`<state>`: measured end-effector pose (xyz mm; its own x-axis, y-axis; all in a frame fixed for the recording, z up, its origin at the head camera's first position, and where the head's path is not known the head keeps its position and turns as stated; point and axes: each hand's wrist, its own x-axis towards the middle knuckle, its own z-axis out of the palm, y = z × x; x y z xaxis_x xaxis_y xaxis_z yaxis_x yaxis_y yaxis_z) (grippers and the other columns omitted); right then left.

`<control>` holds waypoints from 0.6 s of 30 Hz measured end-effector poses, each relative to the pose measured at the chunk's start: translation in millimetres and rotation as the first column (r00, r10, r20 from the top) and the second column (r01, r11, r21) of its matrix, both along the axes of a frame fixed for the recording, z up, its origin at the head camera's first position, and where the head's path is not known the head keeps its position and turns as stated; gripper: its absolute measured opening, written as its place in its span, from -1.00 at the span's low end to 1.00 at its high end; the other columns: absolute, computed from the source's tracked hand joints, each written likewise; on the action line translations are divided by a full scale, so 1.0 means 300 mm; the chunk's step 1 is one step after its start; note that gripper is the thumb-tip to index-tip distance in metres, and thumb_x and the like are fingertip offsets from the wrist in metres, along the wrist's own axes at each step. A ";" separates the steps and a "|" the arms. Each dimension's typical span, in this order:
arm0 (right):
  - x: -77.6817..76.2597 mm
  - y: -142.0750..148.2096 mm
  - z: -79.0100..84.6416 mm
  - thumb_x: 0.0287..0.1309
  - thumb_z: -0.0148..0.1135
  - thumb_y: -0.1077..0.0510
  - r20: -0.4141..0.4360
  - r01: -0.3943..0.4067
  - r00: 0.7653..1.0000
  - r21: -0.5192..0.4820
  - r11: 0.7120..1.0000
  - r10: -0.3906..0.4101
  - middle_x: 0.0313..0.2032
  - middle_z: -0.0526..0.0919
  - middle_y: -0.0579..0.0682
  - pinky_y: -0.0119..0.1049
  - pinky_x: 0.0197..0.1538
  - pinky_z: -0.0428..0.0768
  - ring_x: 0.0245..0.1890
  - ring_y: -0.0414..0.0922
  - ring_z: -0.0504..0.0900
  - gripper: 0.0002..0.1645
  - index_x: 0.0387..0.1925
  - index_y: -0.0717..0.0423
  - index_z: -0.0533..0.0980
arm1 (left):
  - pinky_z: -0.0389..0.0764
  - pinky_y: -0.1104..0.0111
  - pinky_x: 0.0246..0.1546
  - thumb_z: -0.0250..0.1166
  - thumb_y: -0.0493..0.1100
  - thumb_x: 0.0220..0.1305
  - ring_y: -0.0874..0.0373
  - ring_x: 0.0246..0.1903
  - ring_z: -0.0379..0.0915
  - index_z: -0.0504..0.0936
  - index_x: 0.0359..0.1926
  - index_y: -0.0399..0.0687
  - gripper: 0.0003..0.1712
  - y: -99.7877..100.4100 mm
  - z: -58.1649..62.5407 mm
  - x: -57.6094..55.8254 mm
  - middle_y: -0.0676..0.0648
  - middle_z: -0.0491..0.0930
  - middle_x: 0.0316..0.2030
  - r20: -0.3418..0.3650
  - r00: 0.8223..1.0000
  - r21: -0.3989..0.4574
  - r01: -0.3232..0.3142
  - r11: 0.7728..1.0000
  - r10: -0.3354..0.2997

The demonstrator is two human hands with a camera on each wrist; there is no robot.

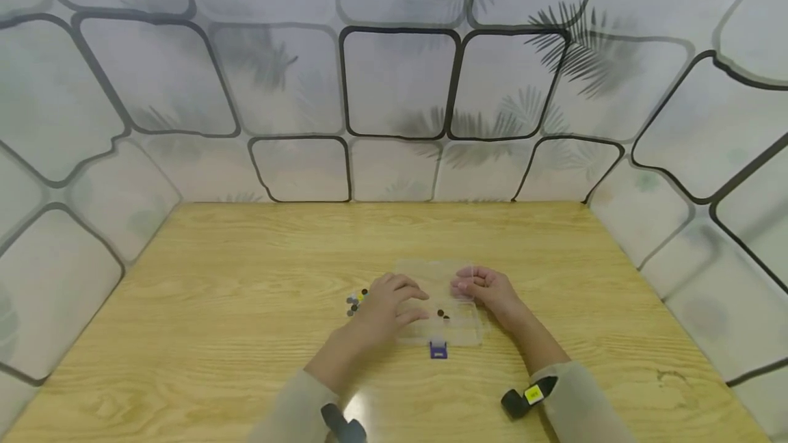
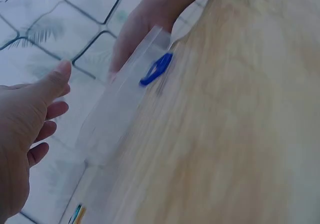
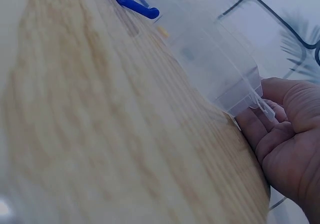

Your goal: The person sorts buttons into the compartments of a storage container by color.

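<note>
A clear plastic box (image 1: 468, 337) with a blue-purple latch (image 1: 438, 350) lies on the table in the head view. Its transparent lid (image 1: 431, 269) appears raised at the back. My right hand (image 1: 489, 292) grips the right end of the box near the lid; the right wrist view has the thumb (image 3: 280, 89) against that end and the other fingers curled beneath. A couple of small dark round pieces (image 1: 440, 313) show inside the box. My left hand (image 1: 390, 303) hovers over the box's left side with loosely bent fingers, holding nothing; the left wrist view shows it apart from the box.
Several small grey, black and yellow round pieces (image 1: 353, 302) lie on the wooden table (image 1: 246, 279), just left of my left hand. Patterned fabric (image 1: 400, 87) stands around the table's back and sides. Each wrist carries a dark strapped device (image 1: 516, 403).
</note>
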<state>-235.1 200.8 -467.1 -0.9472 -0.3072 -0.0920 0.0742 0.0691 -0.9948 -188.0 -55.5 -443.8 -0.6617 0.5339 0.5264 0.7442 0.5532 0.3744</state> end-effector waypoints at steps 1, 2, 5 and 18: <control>0.000 0.000 0.000 0.22 0.22 0.22 0.000 0.000 1.000 0.003 1.000 0.000 -0.19 0.70 -0.02 -0.41 -0.09 0.58 -0.19 -0.23 0.68 -0.47 0.11 0.47 0.30 | 0.42 0.23 -0.01 0.36 -0.01 0.09 0.15 -0.11 0.39 0.65 -0.13 -0.01 -0.68 -0.020 -0.001 -0.005 0.04 0.55 -0.14 0.000 1.000 0.023 -0.002 1.000 0.002; -0.001 -0.001 0.000 0.22 0.22 0.22 0.004 0.003 1.000 0.002 1.000 -0.003 -0.19 0.70 -0.01 -0.41 -0.09 0.58 -0.19 -0.23 0.68 -0.47 0.11 0.46 0.30 | 0.41 0.22 -0.01 0.38 -0.02 0.07 0.14 -0.11 0.39 0.65 -0.14 -0.03 -0.67 -0.041 -0.002 -0.010 0.03 0.55 -0.14 0.001 1.000 0.045 -0.005 0.999 0.005; 0.000 -0.002 0.000 0.21 0.22 0.22 0.010 0.005 1.000 0.001 1.000 -0.005 -0.18 0.70 0.00 -0.42 -0.10 0.59 -0.19 -0.23 0.68 -0.46 0.11 0.47 0.30 | 0.44 0.20 -0.07 0.44 -0.08 -0.01 0.11 -0.14 0.42 0.66 -0.16 -0.08 -0.65 -0.103 -0.004 -0.025 0.00 0.56 -0.17 -0.020 1.000 0.098 -0.017 0.995 0.019; 0.002 -0.005 0.004 0.22 0.22 0.21 0.014 0.007 1.000 0.016 1.000 -0.007 -0.15 0.69 0.06 -0.42 -0.10 0.58 -0.18 -0.22 0.68 -0.45 0.12 0.47 0.30 | 0.38 0.03 0.01 0.41 -0.16 0.07 -0.03 0.01 0.34 0.64 -0.08 -0.16 -0.63 -0.338 0.000 -0.052 -0.05 0.51 -0.05 0.236 0.964 0.177 -0.164 0.970 0.120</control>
<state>-234.7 199.2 -465.8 -0.9480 -0.2986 -0.1099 0.0884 0.0847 -0.9925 -203.7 -156.8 -443.8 -0.8352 0.3281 0.4415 0.5489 0.5476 0.6315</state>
